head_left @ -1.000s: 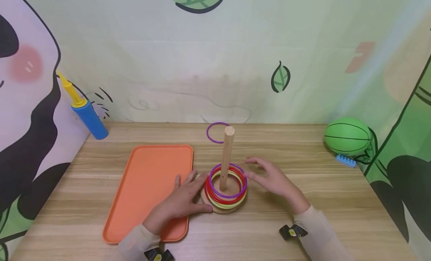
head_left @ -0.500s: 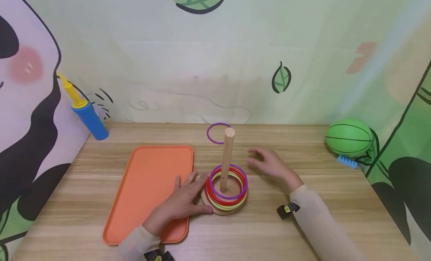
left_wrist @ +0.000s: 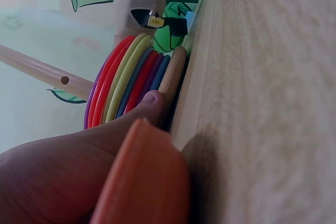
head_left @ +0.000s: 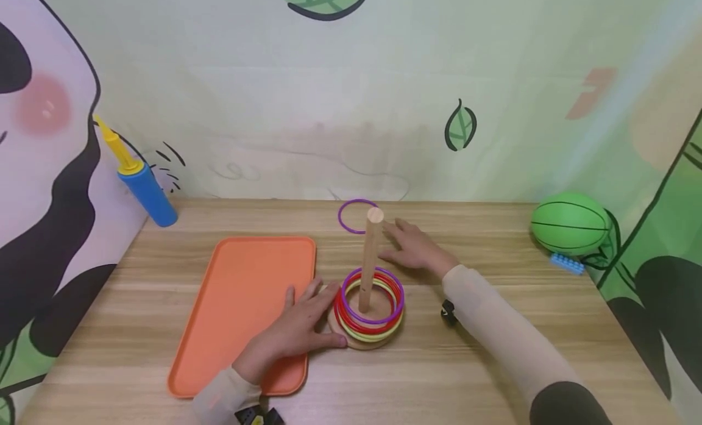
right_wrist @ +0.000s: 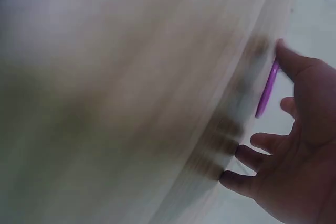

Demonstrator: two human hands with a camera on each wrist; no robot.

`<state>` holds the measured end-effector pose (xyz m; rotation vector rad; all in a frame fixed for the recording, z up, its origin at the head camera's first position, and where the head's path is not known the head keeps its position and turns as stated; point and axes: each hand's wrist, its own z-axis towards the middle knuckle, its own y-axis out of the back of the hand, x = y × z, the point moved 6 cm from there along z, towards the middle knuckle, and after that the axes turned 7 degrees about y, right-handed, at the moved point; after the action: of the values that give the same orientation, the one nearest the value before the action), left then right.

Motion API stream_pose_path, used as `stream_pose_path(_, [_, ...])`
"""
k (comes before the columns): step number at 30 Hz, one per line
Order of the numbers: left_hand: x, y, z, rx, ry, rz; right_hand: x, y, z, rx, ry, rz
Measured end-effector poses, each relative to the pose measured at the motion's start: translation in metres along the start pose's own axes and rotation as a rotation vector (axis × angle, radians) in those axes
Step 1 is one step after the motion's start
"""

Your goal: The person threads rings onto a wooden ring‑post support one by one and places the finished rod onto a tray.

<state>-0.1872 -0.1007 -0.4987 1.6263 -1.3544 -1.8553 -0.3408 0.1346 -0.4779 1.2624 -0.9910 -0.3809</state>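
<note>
A round wooden base [head_left: 338, 338] carries an upright wooden peg [head_left: 370, 260]. Several rings [head_left: 373, 321] lie stacked round the peg, purple uppermost; red, yellow and blue ones show in the left wrist view. My left hand [head_left: 293, 327] rests against the base's left side, fingers spread and thumb [left_wrist: 152, 100] touching its edge. Behind the peg, a loose purple ring [head_left: 341, 221] lies flat on the table. My right hand [head_left: 414, 248], fingers stretched and holding nothing, reaches beside the peg towards this purple ring [right_wrist: 268, 90]. The peg hides part of that ring in the head view.
An orange tray [head_left: 247, 278] lies left of the base, partly under my left forearm. A blue and yellow pump [head_left: 145, 190] stands at the back left. At the back right are a green ball [head_left: 570, 222] and a light blue toy brick [head_left: 567, 263]. A printed wall closes the table's back.
My right hand has moved away from the stacked rings, back and then left, nearing the loose purple ring. The left hand and the stack have stayed put.
</note>
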Motion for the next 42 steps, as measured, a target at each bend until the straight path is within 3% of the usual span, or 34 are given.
stream_pose_path(6, [-0.001,-0.003,0.004,0.005,-0.004,0.006,0.000,-0.002,0.008,0.020,0.002,-0.106])
stream_pose_path(9, [-0.002,-0.003,0.004,0.010,0.000,0.000,-0.001,-0.002,0.006,-0.007,0.024,-0.087])
stream_pose_path(14, [-0.003,0.000,0.005,0.003,-0.005,0.005,-0.007,0.002,-0.001,-0.074,0.012,0.013])
stream_pose_path(25, [-0.003,0.001,0.002,0.009,0.012,-0.006,-0.019,-0.006,-0.027,-0.114,-0.037,0.193])
stream_pose_path(31, [0.000,-0.001,0.002,0.015,0.025,-0.001,-0.021,-0.009,-0.038,-0.187,-0.027,0.285])
stream_pose_path(38, [0.001,-0.001,0.001,0.005,0.014,0.001,-0.023,-0.006,-0.059,-0.319,-0.078,0.462])
stream_pose_path(42, [0.001,-0.001,0.001,0.000,0.008,-0.004,-0.023,-0.002,-0.071,-0.379,-0.099,0.499])
